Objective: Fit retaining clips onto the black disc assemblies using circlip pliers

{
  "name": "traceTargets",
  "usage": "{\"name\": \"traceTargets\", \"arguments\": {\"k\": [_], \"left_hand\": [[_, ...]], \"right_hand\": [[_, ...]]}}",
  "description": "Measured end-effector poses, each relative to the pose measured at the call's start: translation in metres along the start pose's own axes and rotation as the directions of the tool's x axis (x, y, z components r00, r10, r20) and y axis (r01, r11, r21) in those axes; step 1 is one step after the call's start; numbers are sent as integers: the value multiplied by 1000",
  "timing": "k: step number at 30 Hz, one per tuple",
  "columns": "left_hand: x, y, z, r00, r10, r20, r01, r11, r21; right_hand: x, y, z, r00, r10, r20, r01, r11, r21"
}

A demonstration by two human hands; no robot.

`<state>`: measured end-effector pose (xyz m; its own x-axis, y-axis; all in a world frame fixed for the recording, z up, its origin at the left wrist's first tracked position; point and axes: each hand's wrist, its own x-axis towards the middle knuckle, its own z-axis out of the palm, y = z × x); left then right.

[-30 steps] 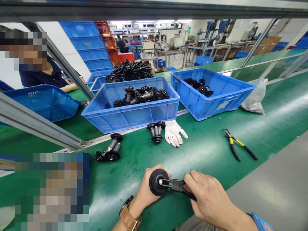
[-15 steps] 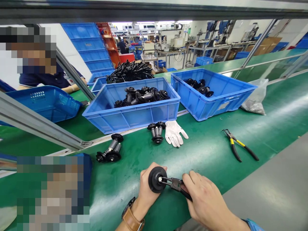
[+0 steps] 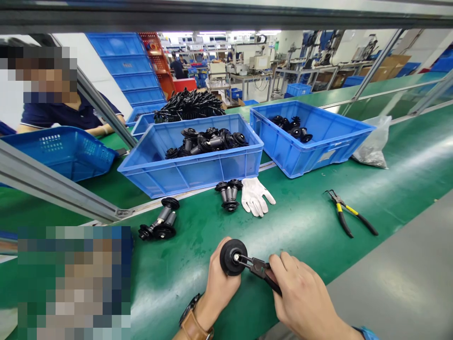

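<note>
The roller (image 3: 229, 264) sits above the bench's near edge in my left hand (image 3: 216, 279), its disc facing up toward me; I judge that this grip leaves the centre pin (image 3: 236, 258) clear. The left fingers wrap round behind the disc, mostly hidden. My right hand (image 3: 300, 290) has its fingers closed round the handles of the pliers (image 3: 260, 268), angled so the narrow tips reach the pin; whether they grip it, I cannot tell.

Beyond, loose rollers (image 3: 230, 192) stand beside a white glove (image 3: 256, 197), and yellow-banded pliers (image 3: 337, 200) lie open to the right, probably for easy reach. The green bench (image 3: 293, 222) has a sheen. Across it, a left bin (image 3: 191, 175) and right bin (image 3: 318, 156) hold more rollers, with a clear bag (image 3: 375, 147) alongside. A co-worker (image 3: 85, 115) sits at far left; behind are stacked crates (image 3: 123, 61) and workstations.
</note>
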<state>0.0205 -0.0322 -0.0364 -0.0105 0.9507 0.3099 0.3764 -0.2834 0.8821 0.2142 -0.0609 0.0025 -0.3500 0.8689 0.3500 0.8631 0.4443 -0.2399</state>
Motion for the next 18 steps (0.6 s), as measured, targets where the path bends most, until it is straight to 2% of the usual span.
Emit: {"name": "traceTargets", "arguments": {"k": [6, 10, 13, 18], "left_hand": [[-4, 0, 1, 998, -9, -54, 8, 1000, -14], [-6, 0, 2, 993, -56, -109, 51, 997, -51], [-6, 0, 2, 989, -87, -120, 79, 994, -76], [-5, 2, 1, 990, -70, -126, 60, 995, -84]], "right_hand": [[-10, -11, 10, 997, 53, -48, -52, 999, 11], [-13, -17, 16, 994, 81, -71, -79, 997, 22], [-12, -21, 16, 994, 81, -73, -79, 997, 27], [-10, -21, 13, 995, 77, -67, -75, 997, 30]]}}
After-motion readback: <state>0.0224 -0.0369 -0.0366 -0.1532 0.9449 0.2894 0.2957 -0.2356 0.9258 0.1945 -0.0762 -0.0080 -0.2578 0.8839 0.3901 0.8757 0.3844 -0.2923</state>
